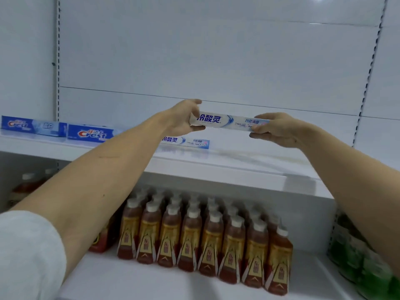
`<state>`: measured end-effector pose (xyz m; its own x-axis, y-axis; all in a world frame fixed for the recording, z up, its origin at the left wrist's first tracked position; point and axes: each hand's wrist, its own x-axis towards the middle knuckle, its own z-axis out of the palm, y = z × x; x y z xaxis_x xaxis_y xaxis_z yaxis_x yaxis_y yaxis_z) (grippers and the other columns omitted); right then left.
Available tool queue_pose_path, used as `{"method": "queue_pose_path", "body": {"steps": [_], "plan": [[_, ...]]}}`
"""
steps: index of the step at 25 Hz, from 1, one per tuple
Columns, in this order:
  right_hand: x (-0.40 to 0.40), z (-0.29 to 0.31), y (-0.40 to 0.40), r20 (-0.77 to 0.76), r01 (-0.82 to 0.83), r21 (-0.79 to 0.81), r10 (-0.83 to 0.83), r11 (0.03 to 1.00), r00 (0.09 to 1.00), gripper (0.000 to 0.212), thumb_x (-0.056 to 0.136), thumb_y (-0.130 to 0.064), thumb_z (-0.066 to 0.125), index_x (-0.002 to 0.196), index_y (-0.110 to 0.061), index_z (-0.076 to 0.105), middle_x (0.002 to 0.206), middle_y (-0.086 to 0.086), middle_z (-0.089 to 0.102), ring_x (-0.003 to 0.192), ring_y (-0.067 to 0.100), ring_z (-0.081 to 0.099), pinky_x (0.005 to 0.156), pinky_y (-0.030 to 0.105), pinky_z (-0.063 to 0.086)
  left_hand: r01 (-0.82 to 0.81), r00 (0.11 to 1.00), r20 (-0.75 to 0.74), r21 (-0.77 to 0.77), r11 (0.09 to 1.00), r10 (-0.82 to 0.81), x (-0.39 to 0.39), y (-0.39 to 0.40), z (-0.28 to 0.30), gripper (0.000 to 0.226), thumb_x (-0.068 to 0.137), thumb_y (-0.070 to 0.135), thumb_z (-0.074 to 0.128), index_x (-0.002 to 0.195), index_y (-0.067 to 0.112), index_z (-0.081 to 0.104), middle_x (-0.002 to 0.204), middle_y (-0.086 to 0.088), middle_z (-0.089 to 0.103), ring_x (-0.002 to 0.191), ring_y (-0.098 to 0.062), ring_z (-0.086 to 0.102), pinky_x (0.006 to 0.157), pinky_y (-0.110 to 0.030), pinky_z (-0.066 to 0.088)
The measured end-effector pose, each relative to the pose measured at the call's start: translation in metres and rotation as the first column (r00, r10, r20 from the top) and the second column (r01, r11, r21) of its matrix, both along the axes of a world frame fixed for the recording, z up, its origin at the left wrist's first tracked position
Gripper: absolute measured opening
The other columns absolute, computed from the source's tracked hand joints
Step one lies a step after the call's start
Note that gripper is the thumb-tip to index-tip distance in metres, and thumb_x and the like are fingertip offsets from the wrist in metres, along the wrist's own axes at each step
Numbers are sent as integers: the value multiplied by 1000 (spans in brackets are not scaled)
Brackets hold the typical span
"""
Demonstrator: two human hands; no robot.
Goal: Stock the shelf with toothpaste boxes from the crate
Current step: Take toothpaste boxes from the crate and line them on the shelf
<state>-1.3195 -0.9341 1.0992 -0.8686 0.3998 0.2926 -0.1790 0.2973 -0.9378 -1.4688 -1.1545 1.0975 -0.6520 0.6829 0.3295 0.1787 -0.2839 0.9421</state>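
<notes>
Bottles of brown tea (207, 241) crowd the lower shelf nearest the viewer as two bare arms reach over them toward the upper shelf (216, 167). Above that shelf's surface, a white toothpaste box (229, 123) hangs level, its long axis running side to side, parallel to the shelf's front edge. Left hand (184, 118) pinches the box's left end between thumb and curled fingers; right hand (275, 128) pinches the right end the same way. Directly below and slightly behind the held box, a matching white box (186, 142) already lies flat on the shelf, also lengthwise. Farther left along the shelf lie two blue boxes (62, 129), end to end. Judging by the alignment, the held box looks set to come straight down onto or just in front of its twin. No crate is in view.
</notes>
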Motion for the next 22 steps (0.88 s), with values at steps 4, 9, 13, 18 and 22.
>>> {"method": "queue_pose_path", "body": {"steps": [4,9,13,18,22], "plan": [[-36,25,55,332,-9,341,-111,940,937,37,87,-2,68,122,-7,57,123,12,58,103,26,68,84,32,58,-133,970,-241,-437,890,26,-38,46,12,62,93,-10,39,147,19,32,131,-14,45,111,-22,53,106,-32,44],[-72,32,115,453,-46,657,-345,752,822,52,78,-16,81,122,-15,54,118,11,59,89,31,70,75,43,61,-399,836,-536,-741,540,-118,-67,111,16,31,96,3,53,125,9,47,112,-10,48,95,-22,52,96,-28,48],[-90,19,144,454,-70,735,-413,674,789,52,75,-24,84,119,-21,57,118,10,59,82,25,65,66,32,58,-461,788,-605,-702,542,-112,-85,144,8,29,90,0,63,119,-2,61,109,-11,61,86,-20,60,86,-23,54],[-102,5,153,457,-47,685,-378,727,805,46,80,-5,77,121,-12,59,124,12,47,79,30,69,78,35,59,-605,644,-764,-548,578,-50,-93,155,-17,41,82,-2,70,122,6,64,114,-8,62,84,-21,66,65,-20,54],[-111,-9,148,479,-81,700,-383,709,789,44,86,2,67,126,-12,56,120,9,44,83,32,70,90,40,56,-727,408,-889,-453,515,-207,-105,149,-22,46,82,0,71,125,15,64,120,-8,63,89,-20,57,76,-26,45]]}}
